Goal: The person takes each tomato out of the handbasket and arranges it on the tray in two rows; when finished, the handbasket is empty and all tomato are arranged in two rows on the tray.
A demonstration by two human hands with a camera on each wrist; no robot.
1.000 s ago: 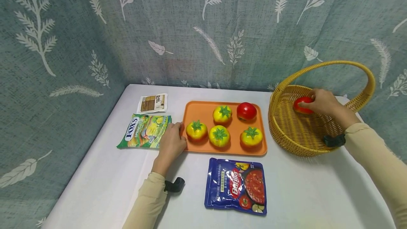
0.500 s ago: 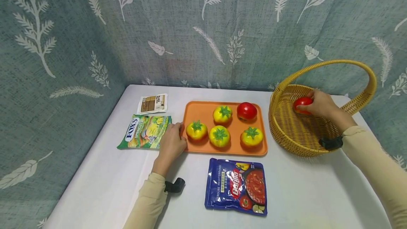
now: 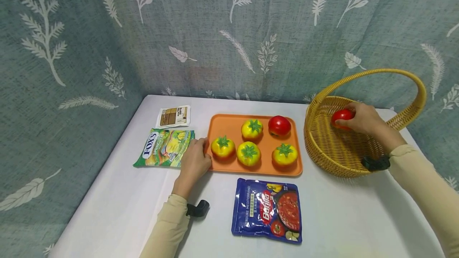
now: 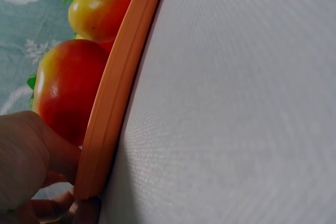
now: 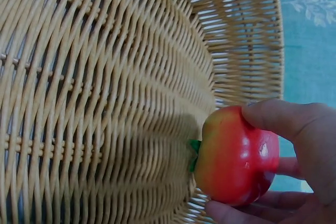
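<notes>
In the head view my right hand point(image 3: 365, 119) is inside the wicker basket point(image 3: 324, 162), holding a red toy tomato point(image 3: 341, 119) near its back. The right wrist view shows thumb and fingers round the tomato point(image 5: 236, 158), its green stem end facing the woven basket bottom. Whether it touches the weave I cannot tell. My left hand point(image 3: 195, 158) grips the left edge of an orange tray point(image 3: 229, 123). In the left wrist view the thumb lies on the inner side of the tray rim point(image 4: 113, 98), with fingers on the outside. Several yellow-red toy tomatoes point(image 3: 249, 153) sit on the tray.
One redder toy tomato point(image 3: 279, 126) lies at the tray's back right. A blue Barilla pouch point(image 3: 267, 210) lies in front of the tray. Left of it are a green Fox's candy bag point(image 3: 165, 148) and a small brown-white packet point(image 3: 173, 116). The basket handle point(image 3: 373, 71) arches over the basket.
My right wrist has shifted very slightly, while the hand keeps the toy tomato in nearly the same spot in the basket. The left hand and tray stay still.
</notes>
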